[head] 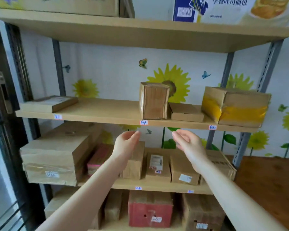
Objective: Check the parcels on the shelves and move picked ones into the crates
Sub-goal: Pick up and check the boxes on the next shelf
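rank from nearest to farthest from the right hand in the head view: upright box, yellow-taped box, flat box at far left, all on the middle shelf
1. Upright box, just above the right hand.
2. Yellow-taped box, right end of the shelf.
3. Flat box, far left end.

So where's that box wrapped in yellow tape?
The brown cardboard box with yellow tape sits at the right end of the middle wooden shelf, just right of a small flat cardboard box.

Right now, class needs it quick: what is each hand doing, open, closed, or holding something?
Left hand: open, empty, raised just below the upright parcel.
Right hand: open, empty, palm facing the left hand.
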{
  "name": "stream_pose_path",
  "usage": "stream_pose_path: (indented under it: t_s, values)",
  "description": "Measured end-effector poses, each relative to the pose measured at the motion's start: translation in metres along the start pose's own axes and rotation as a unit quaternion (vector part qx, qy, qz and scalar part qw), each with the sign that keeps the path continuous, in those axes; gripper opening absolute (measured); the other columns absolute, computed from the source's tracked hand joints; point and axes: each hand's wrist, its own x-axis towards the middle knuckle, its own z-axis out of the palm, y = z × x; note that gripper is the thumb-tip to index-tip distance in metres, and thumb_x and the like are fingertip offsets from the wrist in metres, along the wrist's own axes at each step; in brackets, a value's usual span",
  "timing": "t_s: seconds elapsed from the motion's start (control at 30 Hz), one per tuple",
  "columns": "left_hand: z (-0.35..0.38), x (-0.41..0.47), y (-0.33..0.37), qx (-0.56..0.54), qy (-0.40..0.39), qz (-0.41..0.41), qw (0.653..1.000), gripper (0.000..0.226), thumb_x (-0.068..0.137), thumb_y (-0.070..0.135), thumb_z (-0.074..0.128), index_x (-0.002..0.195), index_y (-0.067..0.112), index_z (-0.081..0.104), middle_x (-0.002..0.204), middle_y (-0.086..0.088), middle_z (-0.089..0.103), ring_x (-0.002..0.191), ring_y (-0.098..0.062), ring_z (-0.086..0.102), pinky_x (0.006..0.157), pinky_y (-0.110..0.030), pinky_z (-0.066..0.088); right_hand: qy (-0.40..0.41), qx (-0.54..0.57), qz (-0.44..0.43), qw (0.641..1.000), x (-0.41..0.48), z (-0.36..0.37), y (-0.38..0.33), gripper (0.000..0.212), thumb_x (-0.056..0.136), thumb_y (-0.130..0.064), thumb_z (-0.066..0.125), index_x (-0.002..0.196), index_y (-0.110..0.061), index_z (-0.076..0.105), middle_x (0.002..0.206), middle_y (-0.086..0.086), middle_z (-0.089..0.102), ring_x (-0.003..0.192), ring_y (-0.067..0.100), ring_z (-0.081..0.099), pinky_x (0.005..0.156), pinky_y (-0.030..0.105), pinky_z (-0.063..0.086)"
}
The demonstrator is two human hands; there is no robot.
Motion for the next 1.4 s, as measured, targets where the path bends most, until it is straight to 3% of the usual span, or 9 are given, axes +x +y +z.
stream_pose_path:
  t_s: [0.27, 0.43, 0.57, 0.63, 0.7, 0.9, 1.07, 1.33, 1.4]
  values:
    - [0.028, 0.105, 0.038, 0.047, 0.03, 0.06, 0.997, 0.031, 0.092, 0.027, 0.05, 0.109, 0.004, 0.062, 0.101, -0.012, 0.064, 0.097, -0.025, 0.059, 0.089, -0.032, 0.046, 0.117, 0.024, -0.02, 0.993, 0.131, 0.021, -0.044, 0.059, 0.09, -0.037, 0.054, 0.117, 0.015, 0.048, 0.123, 0.033, 0.051, 0.114, 0.042, 0.05, 0.102, 0.051, 0.039]
    - [0.044, 0.153, 0.05, 0.109, 0.032, 0.089, 0.99, 0.025, 0.091, 0.02, 0.046, 0.068, 0.011, 0.043, 0.065, -0.006, 0.035, 0.058, -0.018, 0.029, 0.051, -0.028, 0.022, 0.087, 0.083, 0.047, 0.992, 0.201, 0.034, -0.071, 0.076, 0.082, -0.056, 0.055, 0.131, 0.001, 0.044, 0.137, 0.024, 0.045, 0.124, 0.041, 0.044, 0.106, 0.054, 0.033]
    - [0.046, 0.17, 0.049, 0.071, 0.018, 0.058, 0.996, 0.024, 0.091, 0.028, 0.048, 0.073, 0.013, 0.044, 0.062, 0.001, 0.034, 0.054, -0.013, 0.028, 0.05, -0.027, 0.022, 0.03, 0.137, 0.117, 0.983, 0.224, 0.044, -0.065, 0.047, 0.082, -0.042, 0.061, 0.12, -0.014, 0.055, 0.122, 0.008, 0.058, 0.111, 0.025, 0.057, 0.101, 0.049, 0.041]
    - [0.044, 0.17, 0.05, 0.036, -0.001, 0.065, 0.997, 0.023, 0.086, 0.038, 0.056, 0.082, 0.015, 0.056, 0.072, 0.005, 0.052, 0.064, -0.01, 0.049, 0.056, -0.023, 0.036, 0.047, 0.187, 0.118, 0.974, 0.226, 0.042, -0.06, 0.012, 0.087, -0.024, 0.055, 0.09, -0.014, 0.061, 0.087, 0.007, 0.066, 0.078, 0.02, 0.064, 0.079, 0.037, 0.053]
    - [0.037, 0.17, 0.051, -0.023, 0.008, 0.094, 0.995, 0.036, 0.079, 0.039, 0.067, 0.098, 0.01, 0.062, 0.084, 0.009, 0.065, 0.073, -0.004, 0.063, 0.06, -0.017, 0.046, 0.048, 0.266, 0.111, 0.956, 0.226, 0.037, -0.052, 0.015, 0.089, -0.015, 0.05, 0.08, -0.013, 0.062, 0.067, 0.005, 0.068, 0.062, 0.018, 0.064, 0.061, 0.029, 0.052]
    - [0.001, 0.172, 0.06, -0.151, 0.029, 0.085, 0.984, 0.01, 0.085, 0.022, 0.062, 0.076, 0.018, 0.067, 0.083, 0.001, 0.072, 0.079, -0.016, 0.063, 0.072, -0.029, 0.048, 0.028, 0.389, 0.099, 0.915, 0.212, 0.051, -0.029, 0.028, 0.096, -0.014, 0.04, 0.113, -0.013, 0.062, 0.098, 0.014, 0.07, 0.088, 0.026, 0.064, 0.079, 0.036, 0.052]
    - [-0.021, 0.176, 0.06, -0.178, -0.094, 0.043, 0.979, 0.014, 0.089, 0.029, 0.056, 0.086, 0.024, 0.069, 0.076, 0.008, 0.07, 0.066, -0.012, 0.056, 0.066, -0.029, 0.043, 0.036, 0.285, 0.07, 0.955, 0.208, 0.065, -0.023, 0.029, 0.095, -0.015, 0.042, 0.117, -0.014, 0.061, 0.092, 0.007, 0.074, 0.083, 0.02, 0.069, 0.067, 0.03, 0.054]
    - [-0.037, 0.189, 0.058, -0.175, -0.083, 0.044, 0.98, 0.038, 0.089, 0.044, 0.053, 0.118, 0.02, 0.059, 0.113, 0.003, 0.066, 0.102, -0.013, 0.061, 0.082, -0.029, 0.049, 0.072, 0.033, -0.006, 0.997, 0.198, 0.085, -0.021, 0.035, 0.093, -0.017, 0.043, 0.074, -0.033, 0.068, 0.083, -0.014, 0.071, 0.087, 0.01, 0.063, 0.069, 0.025, 0.046]
    - [-0.04, 0.192, 0.059, -0.18, -0.076, 0.053, 0.979, 0.035, 0.089, 0.044, 0.053, 0.109, 0.017, 0.061, 0.108, 0.002, 0.068, 0.1, -0.013, 0.063, 0.085, -0.028, 0.049, 0.074, 0.017, 0.006, 0.997, 0.202, 0.09, -0.019, 0.03, 0.091, -0.015, 0.046, 0.075, -0.03, 0.067, 0.084, -0.011, 0.072, 0.088, 0.015, 0.064, 0.075, 0.03, 0.051]
